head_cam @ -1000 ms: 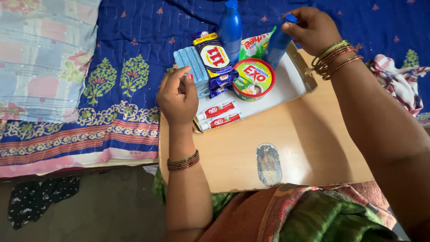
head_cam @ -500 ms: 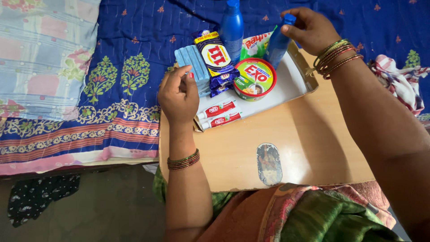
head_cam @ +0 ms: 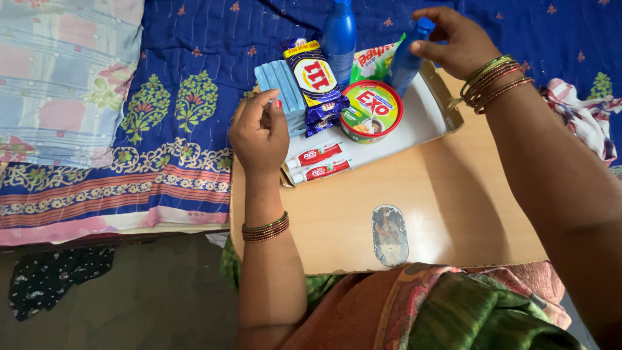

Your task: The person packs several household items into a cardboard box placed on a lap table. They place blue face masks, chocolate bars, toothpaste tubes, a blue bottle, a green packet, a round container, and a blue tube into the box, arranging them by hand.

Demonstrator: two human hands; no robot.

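Toiletries fill a shallow white cardboard tray [head_cam: 421,123] on the pale wooden bench [head_cam: 440,207]: two red-and-white toothpaste tubes [head_cam: 319,163] at its 7 o'clock edge, a round green-lidded tub [head_cam: 370,111] in the middle, a dark blue wrapped soap packet [head_cam: 314,78] and a stack of light blue soap bars [head_cam: 280,87] toward 10 o'clock, a green sachet [head_cam: 372,61] and a tall blue bottle [head_cam: 339,32] at 12 o'clock. The right hand [head_cam: 453,42], at 1 o'clock, pinches the cap of a smaller, tilted blue plastic bottle [head_cam: 408,61] standing in the tray. The left hand [head_cam: 258,136], at 9 o'clock, is loosely curled and holds nothing, its fingertips just beside the soap bars.
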